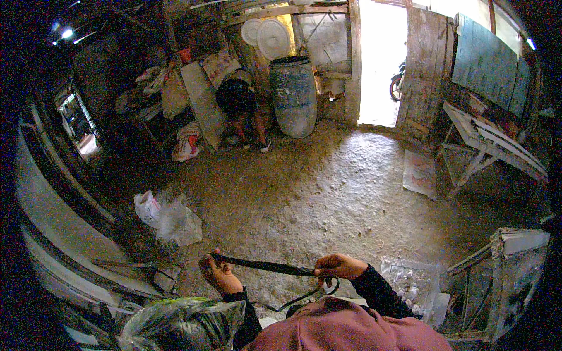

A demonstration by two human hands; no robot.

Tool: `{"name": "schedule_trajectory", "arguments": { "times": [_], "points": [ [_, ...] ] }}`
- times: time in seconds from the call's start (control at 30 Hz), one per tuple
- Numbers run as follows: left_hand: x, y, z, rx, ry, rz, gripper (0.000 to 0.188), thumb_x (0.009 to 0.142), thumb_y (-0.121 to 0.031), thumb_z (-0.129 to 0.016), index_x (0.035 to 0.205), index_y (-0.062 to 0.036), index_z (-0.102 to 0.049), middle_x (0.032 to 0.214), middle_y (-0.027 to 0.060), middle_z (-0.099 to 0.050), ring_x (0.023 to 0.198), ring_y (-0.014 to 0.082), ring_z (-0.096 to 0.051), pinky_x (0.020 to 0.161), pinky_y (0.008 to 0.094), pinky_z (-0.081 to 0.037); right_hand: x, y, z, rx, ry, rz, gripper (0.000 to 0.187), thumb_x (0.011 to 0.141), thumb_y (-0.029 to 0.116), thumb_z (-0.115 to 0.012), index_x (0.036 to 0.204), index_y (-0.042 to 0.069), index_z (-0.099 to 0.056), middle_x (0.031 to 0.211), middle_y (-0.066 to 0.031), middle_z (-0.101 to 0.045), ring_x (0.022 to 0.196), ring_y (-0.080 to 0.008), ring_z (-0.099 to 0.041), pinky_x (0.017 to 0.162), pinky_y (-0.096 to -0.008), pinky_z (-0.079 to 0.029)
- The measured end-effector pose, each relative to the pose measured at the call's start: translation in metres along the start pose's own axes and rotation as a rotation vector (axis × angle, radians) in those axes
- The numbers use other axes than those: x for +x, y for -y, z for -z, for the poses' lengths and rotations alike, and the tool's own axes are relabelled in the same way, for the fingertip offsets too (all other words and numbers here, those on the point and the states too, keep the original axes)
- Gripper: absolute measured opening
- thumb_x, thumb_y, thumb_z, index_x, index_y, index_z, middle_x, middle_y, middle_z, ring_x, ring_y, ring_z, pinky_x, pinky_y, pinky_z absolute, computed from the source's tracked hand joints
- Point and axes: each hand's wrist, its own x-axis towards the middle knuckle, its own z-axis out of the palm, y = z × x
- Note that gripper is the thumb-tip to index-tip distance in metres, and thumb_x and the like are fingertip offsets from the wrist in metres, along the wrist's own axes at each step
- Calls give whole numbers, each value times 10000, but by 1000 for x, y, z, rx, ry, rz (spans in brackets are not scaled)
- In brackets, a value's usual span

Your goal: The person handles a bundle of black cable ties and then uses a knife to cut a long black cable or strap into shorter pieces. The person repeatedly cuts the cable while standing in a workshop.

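A black strap or strip of cloth point(263, 265) is stretched between my two hands in front of my body. My left hand point(220, 275) pinches its left end, fingers closed. With the fingers of my right hand point(341, 267) I grip it farther along, and a loose tail loops below that hand and runs down to the left. Beside my left forearm a clear plastic bag point(181, 323) with something green in it sits at the lower edge. The lower part of the tail is partly hidden by my clothing.
On the dirt floor point(304, 193) at left lies a white bag point(175, 216) with pale fibres. A blue barrel point(294, 99) and a bending person point(237, 99) are at the back, beside an open doorway point(381, 70). A wooden slanted bench point(492, 140) stands right; a frame point(509, 281) is nearer.
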Motion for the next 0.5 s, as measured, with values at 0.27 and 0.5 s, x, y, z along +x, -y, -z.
{"name": "schedule_trajectory", "arguments": {
  "times": [0.27, 0.5],
  "points": [
    [0, -8, -5, 39, -32, -59, 209, 809, -268, -550, 934, -128, -457, 914, 57, -580, 713, 84, -514, 482, 189, -348, -6, 9, 1, 3, -109, -40, 272, 815, 277, -558, 678, 44, -530, 537, 5, -481, 455, -84, -461, 420, -233, -378],
    [0, -12, -5, 21, -21, -83, 213, 802, -281, -553, 934, -148, -450, 920, 55, -582, 721, 88, -513, 486, 181, -337, -9, 6, 3, 29, -122, -33, 260, 815, 266, -561, 684, 42, -541, 543, 5, -508, 463, -79, -474, 424, -225, -381]
  ]
}}
